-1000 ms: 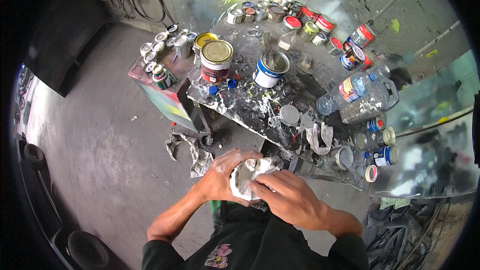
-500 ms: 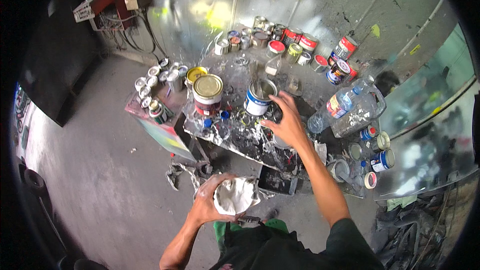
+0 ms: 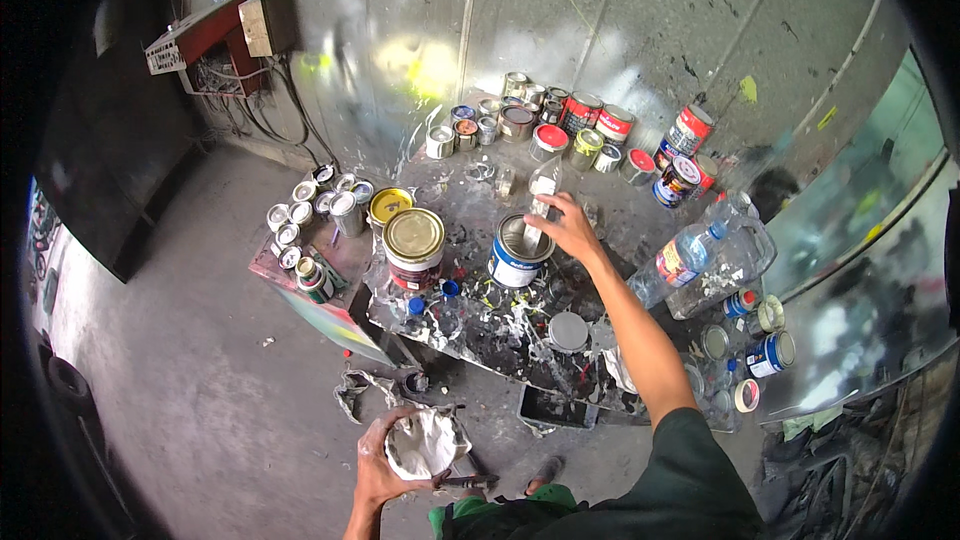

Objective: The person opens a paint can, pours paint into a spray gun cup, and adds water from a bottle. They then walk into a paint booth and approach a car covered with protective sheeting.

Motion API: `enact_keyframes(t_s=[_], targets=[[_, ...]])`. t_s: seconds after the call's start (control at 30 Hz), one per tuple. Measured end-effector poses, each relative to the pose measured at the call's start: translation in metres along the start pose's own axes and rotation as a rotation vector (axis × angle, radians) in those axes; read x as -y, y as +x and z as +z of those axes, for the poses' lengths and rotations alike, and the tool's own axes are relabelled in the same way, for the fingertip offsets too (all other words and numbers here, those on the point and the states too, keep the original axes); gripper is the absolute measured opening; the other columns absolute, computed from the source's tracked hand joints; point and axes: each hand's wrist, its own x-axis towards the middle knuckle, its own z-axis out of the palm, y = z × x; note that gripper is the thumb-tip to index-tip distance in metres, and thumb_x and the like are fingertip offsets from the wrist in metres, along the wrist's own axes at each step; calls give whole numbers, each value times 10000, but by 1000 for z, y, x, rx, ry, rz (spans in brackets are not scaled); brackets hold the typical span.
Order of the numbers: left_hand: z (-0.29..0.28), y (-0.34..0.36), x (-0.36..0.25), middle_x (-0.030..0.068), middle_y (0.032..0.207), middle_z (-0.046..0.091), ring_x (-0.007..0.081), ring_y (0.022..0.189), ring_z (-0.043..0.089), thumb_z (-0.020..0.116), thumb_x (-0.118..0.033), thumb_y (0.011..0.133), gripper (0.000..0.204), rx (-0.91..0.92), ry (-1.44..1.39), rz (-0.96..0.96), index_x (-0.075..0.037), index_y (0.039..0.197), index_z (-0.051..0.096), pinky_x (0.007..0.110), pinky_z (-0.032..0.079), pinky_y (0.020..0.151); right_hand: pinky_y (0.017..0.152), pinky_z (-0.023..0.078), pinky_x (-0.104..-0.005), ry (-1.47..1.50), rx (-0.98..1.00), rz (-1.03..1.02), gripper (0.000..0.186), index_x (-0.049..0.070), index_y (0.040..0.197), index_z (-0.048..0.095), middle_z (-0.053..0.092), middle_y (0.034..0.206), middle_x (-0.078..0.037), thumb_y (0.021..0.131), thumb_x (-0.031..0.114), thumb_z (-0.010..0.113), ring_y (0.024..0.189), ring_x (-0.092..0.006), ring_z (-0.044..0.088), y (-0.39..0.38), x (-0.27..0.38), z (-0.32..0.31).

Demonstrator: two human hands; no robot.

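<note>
Low in front of my body, my left hand [image 3: 378, 465] is closed round the side of a round vessel with a creased white inside [image 3: 426, 443]. Whether that white is putty or a liner I cannot tell. Across the bench, my right hand [image 3: 568, 228] reaches over the rim of an open blue-and-white paint can [image 3: 515, 265]. Its thumb and fingers pinch a flat, whitish, stick-like tool [image 3: 537, 228], whose lower end goes into the can. A large lidded can [image 3: 414, 240] stands left of the open one.
Paint tins [image 3: 516, 125] line the back of the messy bench [image 3: 480, 325]. Clear plastic bottles [image 3: 690, 250] lie at the right, near a grey lid [image 3: 568, 332]. Small cups [image 3: 288, 235] crowd a side stand at the left. A black tray [image 3: 556, 408] sits below the front edge.
My right hand has gone from open beside the paint can to pinching the tool at its mouth. My left hand has moved down and left with the white-filled vessel. The view has shifted.
</note>
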Motion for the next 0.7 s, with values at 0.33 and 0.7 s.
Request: enact_keyframes(t_s=[0.33,0.7], targets=[[0,19,-6,148,1100,669,270,1020,657,946,-491,434,964,12,-56,-3,-1,1183,587,390,512,904,1146,293,-414,-105,78,-64,1217,7,1478,295,372,1459,-209,515,381,939,1376,-334,349,-36,-16,4],[6,22,3,149,1123,663,303,1036,651,923,-511,435,962,7,1,-19,-17,1190,590,405,507,908,1165,267,-430,-225,184,-84,1279,35,1512,210,298,1508,-245,512,352,941,1407,-364,298,-30,-9,12]])
